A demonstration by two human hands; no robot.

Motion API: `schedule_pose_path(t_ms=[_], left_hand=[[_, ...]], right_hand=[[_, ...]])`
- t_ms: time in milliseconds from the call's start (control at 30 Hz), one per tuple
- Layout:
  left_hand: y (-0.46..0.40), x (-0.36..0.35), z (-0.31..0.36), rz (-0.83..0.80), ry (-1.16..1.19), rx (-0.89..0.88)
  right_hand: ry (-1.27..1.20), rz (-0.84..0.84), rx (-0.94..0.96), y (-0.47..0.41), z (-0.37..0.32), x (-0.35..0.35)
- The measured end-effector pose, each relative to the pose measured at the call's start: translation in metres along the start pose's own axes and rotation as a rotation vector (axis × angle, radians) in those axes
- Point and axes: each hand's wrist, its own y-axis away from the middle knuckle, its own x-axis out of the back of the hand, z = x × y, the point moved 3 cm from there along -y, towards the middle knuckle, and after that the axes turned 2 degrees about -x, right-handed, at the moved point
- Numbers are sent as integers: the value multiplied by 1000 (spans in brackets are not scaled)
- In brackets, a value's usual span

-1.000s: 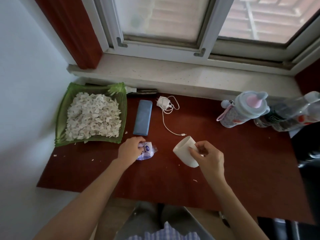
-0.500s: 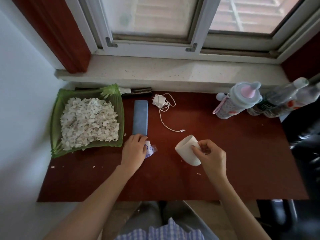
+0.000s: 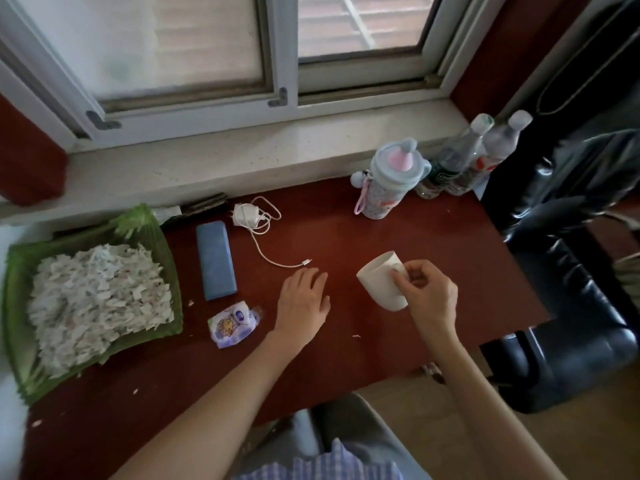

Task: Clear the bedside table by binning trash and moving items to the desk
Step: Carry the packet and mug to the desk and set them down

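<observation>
Domestic room, probably a bedroom or study corner — dark red table (image 3: 398,237) set against a stone sill (image 3: 214,161) under a sliding window (image 3: 277,46). Household items on it: phone charger with cable (image 3: 247,216), blue case (image 3: 216,259), child's sippy bottle (image 3: 388,181), two plastic water bottles (image 3: 478,157), green tray of torn paper (image 3: 162,237), small tissue packet (image 3: 233,320). Black padded chair (image 3: 568,306) alongside — wooden floor (image 3: 450,427) below.

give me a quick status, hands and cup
Left hand open, flat on the table. Right hand pinching the white cup, tilted. Tissue packet lies free beside the left hand. Nothing blocking.
</observation>
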Motion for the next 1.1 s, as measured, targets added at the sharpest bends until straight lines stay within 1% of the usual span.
schedule_pose_path(t_ms=[67, 200, 367, 633, 833, 1100], left_hand=[[-9, -10, 20, -41, -13, -43], [-28, -30, 52, -111, -47, -66], [-47, -49, 74, -159, -113, -67], [-70, -80, 92, -262, -186, -80], [-68, -91, 92, -276, -211, -64], [-69, -91, 91, -326, -191, -46]], right_hand=[[-2, 47, -28, -9, 11, 16], [9, 129, -77, -29, 36, 47], [29, 174, -119, -61, 61, 77], [31, 184, -125, -108, 85, 101], [1, 138, -143, -128, 97, 109], [34, 79, -63, -174, 85, 97]])
